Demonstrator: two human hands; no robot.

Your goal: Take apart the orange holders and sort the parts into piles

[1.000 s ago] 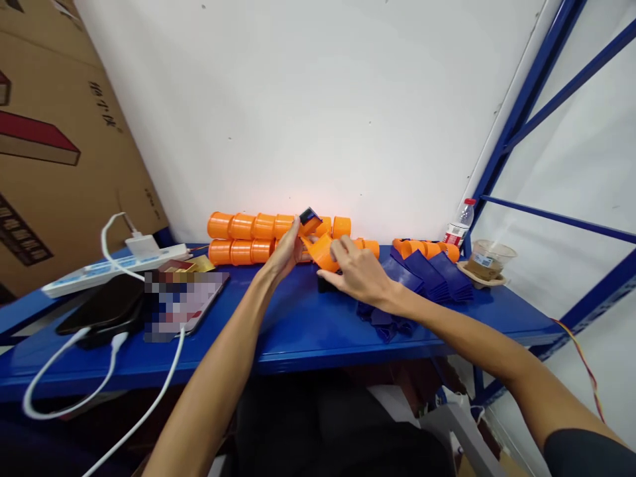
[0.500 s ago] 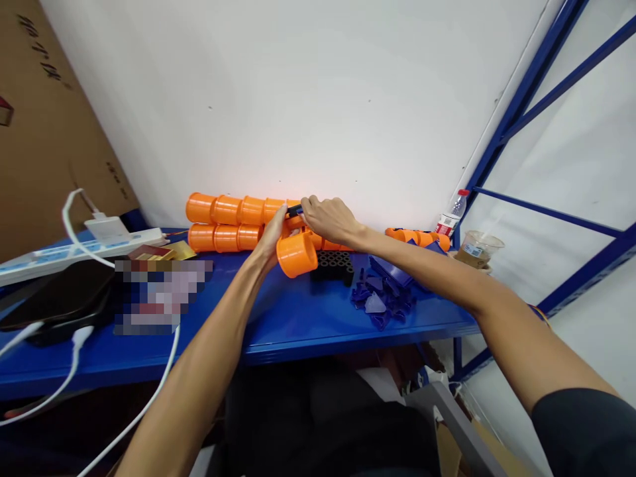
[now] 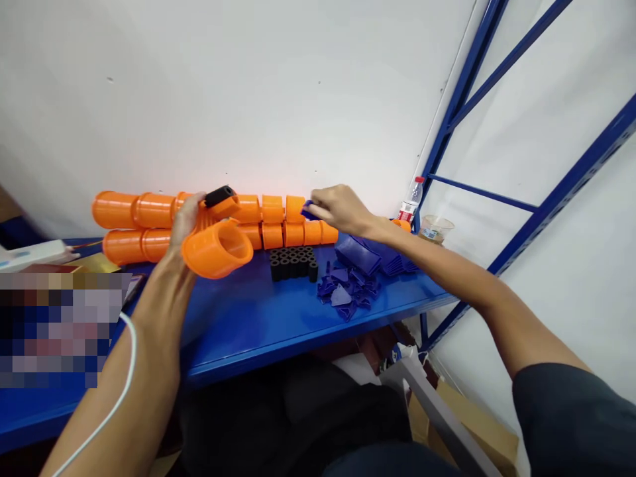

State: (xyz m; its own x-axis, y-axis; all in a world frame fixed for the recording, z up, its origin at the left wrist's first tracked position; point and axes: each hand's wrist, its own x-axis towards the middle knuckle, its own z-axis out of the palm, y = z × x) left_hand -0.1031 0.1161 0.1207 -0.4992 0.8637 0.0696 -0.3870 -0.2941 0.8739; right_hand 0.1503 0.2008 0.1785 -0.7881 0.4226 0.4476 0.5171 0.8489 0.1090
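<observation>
My left hand (image 3: 185, 222) is closed around an orange plastic part with a cup-shaped end (image 3: 206, 253), whose open mouth faces right. A short black foam tube (image 3: 217, 196) sits on the top of that part. To the right, away from it, my right hand (image 3: 342, 209) pinches a small blue plastic piece (image 3: 309, 213) in front of the orange cups. Behind both hands, orange cups (image 3: 116, 209) lie nested in two long rows along the wall. My left fingers are partly hidden behind the orange part.
Upright black foam tubes (image 3: 293, 265) stand in a block on the blue table (image 3: 238, 318). Beside them are a pile of small blue pieces (image 3: 342, 291) and larger blue plates (image 3: 360, 255). A bottle (image 3: 411, 199) and a drink cup (image 3: 434, 230) stand at the right end; a white cable (image 3: 132, 358) hangs at left.
My hands, close together before at the black tube, are now apart. The right one has drawn away with a blue piece, leaving the tube on the orange part. The view has turned right.
</observation>
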